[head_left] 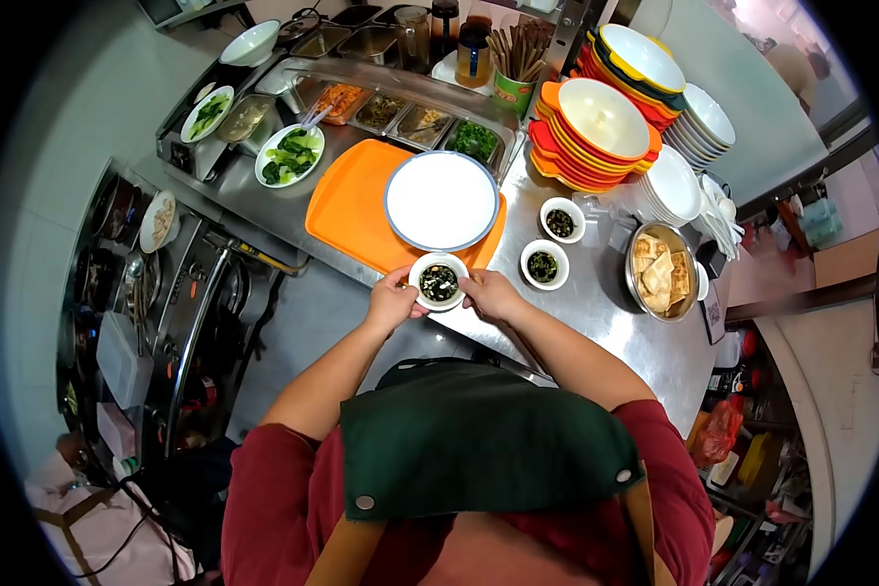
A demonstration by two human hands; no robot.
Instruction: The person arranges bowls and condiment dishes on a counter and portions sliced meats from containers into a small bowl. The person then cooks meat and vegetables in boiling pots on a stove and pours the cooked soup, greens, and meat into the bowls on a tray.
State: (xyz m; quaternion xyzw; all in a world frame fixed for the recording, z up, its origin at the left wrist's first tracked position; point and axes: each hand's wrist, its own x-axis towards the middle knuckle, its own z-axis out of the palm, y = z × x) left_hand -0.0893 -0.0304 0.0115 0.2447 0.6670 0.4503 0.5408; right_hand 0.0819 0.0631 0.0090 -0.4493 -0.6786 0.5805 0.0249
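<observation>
Dark green apron (488, 439) fills the foreground; beyond, the left hand (393, 301) and right hand (491, 295) grip opposite sides of a white sauce bowl (439, 306) at the orange tray's (347, 200) near edge, beside a blue-rimmed bowl (441, 200).

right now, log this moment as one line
left hand: holding small white bowl | right hand: holding same bowl | orange tray: under blue-rimmed bowl

You can read no words or numbers here. Ahead of you, the green cup (512, 94) of wooden sticks (518, 51) bears a small printed mark, too blurred to make out. To your right, a card (715, 317) by the counter (606, 305) shows a dark, code-like square.
</observation>
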